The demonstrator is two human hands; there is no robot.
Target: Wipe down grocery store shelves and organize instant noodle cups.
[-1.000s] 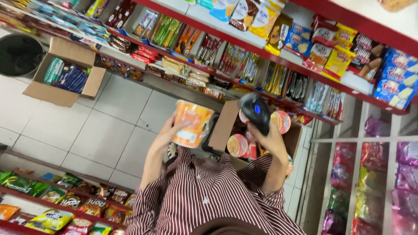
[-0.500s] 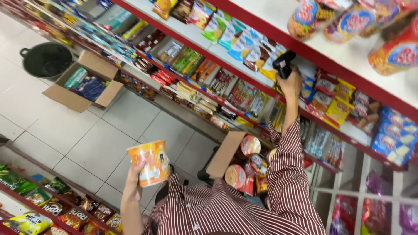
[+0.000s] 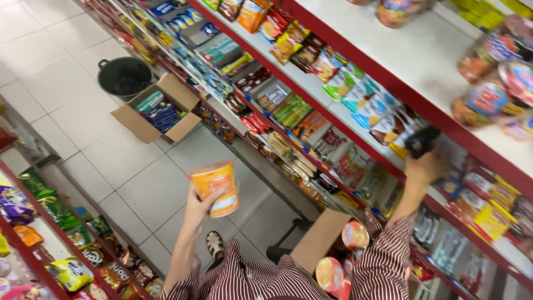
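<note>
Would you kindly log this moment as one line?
left hand: holds orange cup | right hand: holds dark scanner at red shelf edge | open carton below

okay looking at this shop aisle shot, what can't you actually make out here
All in the head view:
- The dark device in the right hand: motion blur hides its shape and the grip.
- Cups on the top shelf, upper right: blurred and cut off by the frame edge.
- The cardboard box of cups near the legs: partly hidden behind the striped sleeve.
- The orange cup in the left hand: its print is too small to tell.
</note>
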